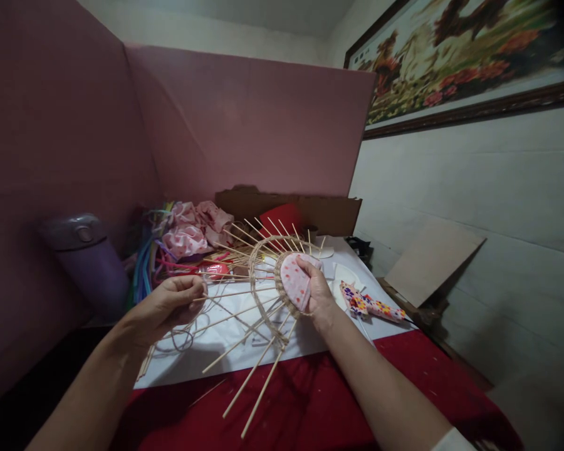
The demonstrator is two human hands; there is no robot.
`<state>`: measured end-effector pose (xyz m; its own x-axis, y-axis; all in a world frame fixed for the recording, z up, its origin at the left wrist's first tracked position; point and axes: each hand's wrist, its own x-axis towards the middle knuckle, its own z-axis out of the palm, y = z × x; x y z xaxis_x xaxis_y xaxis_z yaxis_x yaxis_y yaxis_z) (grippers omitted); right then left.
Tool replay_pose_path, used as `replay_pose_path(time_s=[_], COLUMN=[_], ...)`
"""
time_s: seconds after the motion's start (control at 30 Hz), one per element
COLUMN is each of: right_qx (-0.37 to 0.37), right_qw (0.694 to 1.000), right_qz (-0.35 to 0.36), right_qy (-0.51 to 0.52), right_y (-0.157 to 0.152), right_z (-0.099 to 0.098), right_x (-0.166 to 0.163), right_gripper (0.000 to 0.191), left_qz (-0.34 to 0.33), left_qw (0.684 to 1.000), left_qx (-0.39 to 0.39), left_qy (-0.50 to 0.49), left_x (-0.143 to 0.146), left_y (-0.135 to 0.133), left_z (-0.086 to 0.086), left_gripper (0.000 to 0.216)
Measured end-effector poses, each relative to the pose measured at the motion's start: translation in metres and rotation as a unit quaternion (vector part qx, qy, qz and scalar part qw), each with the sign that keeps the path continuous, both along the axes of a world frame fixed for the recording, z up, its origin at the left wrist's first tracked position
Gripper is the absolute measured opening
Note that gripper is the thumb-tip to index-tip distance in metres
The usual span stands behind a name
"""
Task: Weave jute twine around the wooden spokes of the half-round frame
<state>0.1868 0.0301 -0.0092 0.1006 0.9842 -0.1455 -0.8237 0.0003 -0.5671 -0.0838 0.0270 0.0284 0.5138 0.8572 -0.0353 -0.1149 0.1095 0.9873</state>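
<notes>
A half-woven basket base, an oval covered in pink dotted cloth, is tilted up on edge with several thin cane spokes fanning out from it. My right hand grips the oval's right rim, thumb over the cloth. My left hand is closed in a pinch on a thin cane strand that runs rightward to the woven rim. A loop of cane arches round the oval's left side.
A white sheet lies over a red cloth. Pink dotted fabric scraps, coloured strips, a purple flask, a cardboard box, a flowered cloth piece and a cardboard sheet surround it. Pink partitions stand behind.
</notes>
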Motion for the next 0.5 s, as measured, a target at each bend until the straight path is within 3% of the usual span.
replay_pose_path(time_s=[0.2,0.5], right_qx=[-0.03,-0.061], right_qw=[0.999,0.997], right_qz=[0.019,0.042], right_qy=[0.011,0.004], right_y=[-0.005,-0.009], right_z=[0.006,0.005], right_x=[-0.006,-0.016], right_gripper=[0.009,0.012], left_qz=[0.026,0.058], left_qw=[1.0,0.998], left_qx=[0.003,0.026], left_qy=[-0.002,0.03], left_x=[0.026,0.047], left_y=[0.001,-0.003], left_z=[-0.017,-0.023], left_gripper=[0.033,0.033])
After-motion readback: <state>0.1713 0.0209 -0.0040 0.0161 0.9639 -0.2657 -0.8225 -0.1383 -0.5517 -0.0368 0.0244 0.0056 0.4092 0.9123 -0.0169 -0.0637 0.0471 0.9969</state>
